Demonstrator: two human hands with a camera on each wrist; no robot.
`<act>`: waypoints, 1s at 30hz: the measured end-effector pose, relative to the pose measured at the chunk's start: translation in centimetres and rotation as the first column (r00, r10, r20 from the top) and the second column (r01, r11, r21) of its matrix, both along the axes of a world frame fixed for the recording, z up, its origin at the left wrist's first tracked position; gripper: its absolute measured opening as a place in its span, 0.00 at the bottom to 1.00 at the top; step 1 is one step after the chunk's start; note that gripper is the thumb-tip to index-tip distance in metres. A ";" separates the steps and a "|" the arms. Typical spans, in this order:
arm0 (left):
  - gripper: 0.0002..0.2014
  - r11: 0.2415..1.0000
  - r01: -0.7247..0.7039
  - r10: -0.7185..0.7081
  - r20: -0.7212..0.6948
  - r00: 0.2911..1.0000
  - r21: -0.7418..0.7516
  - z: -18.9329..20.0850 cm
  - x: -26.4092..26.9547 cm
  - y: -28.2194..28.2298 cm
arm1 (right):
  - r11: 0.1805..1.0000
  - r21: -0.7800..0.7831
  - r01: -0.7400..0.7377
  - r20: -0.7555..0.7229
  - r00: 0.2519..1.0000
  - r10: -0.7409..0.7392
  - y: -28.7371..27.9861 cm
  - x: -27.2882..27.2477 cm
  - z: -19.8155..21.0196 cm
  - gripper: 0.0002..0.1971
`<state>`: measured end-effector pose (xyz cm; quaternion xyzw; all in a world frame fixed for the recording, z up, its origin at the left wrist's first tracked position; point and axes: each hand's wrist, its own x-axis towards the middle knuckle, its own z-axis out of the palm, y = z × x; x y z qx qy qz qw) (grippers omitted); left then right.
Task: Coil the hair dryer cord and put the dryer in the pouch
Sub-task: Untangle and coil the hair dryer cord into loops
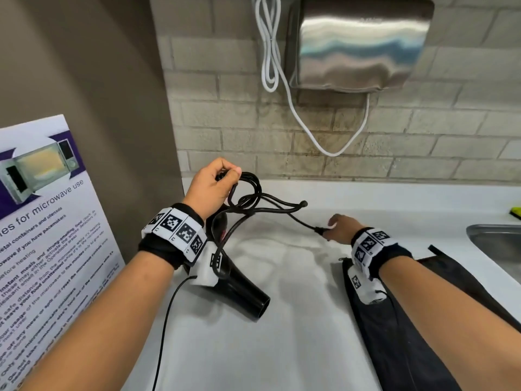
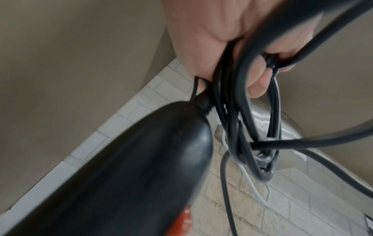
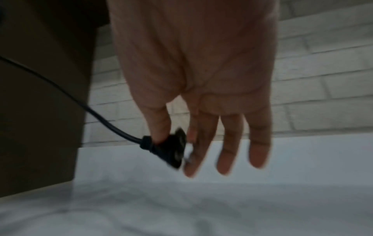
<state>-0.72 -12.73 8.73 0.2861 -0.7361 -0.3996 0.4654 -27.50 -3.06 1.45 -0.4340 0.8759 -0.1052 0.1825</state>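
Note:
The black hair dryer (image 1: pixel 242 289) lies on the white counter below my left wrist, nozzle toward me; its body (image 2: pixel 129 167) fills the left wrist view. My left hand (image 1: pixel 211 184) is raised above it and grips several loops of the black cord (image 1: pixel 248 193), which show up close as cord loops (image 2: pixel 238 111) running through my left hand (image 2: pixel 232 39). The cord's free end runs right to the plug (image 1: pixel 321 230). My right hand (image 1: pixel 342 228) pinches the plug (image 3: pixel 169 151) between thumb and forefinger, other fingers (image 3: pixel 228 143) extended. The black pouch (image 1: pixel 394 334) lies under my right forearm.
A steel sink (image 1: pixel 496 244) is set in the counter at the right, with a yellow-green item (image 1: pixel 516 212) behind it. A metal hand dryer (image 1: pixel 358 43) with a white cable (image 1: pixel 270 52) hangs on the tiled wall. A microwave poster (image 1: pixel 48 221) leans at the left.

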 end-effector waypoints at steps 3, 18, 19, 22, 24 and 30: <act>0.10 1.000 0.020 -0.019 -0.017 1.000 0.022 -0.1 -0.1 0.1 | 0.960 -0.135 -0.246 -0.029 0.969 0.244 -1.7 2.5 0.4 0.27; 0.12 0.998 0.022 -0.020 -0.048 0.999 0.061 0.3 0.5 0.1 | 0.728 -0.650 -0.219 0.096 0.926 0.364 -5.8 7.8 4.6 0.12; 0.12 0.998 0.016 -0.012 -0.054 0.998 0.059 0.3 0.6 0.1 | 0.773 -0.610 -0.175 0.094 0.952 0.291 -5.8 7.0 4.6 0.13; 0.13 0.997 0.031 -0.026 -0.069 0.997 0.070 0.3 0.7 0.4 | 0.913 -0.402 -0.065 0.063 0.993 0.098 -5.7 3.9 3.8 0.17; 0.13 0.998 0.012 -0.007 -0.085 0.996 0.066 0.4 0.9 0.6 | 0.965 -0.259 0.051 0.087 0.996 -0.029 -5.4 1.7 2.5 0.18; 0.13 0.995 0.009 0.003 -0.125 0.992 0.097 0.7 0.7 1.2 | 0.996 -0.086 0.021 -0.021 1.000 -0.023 -4.4 2.1 1.4 0.19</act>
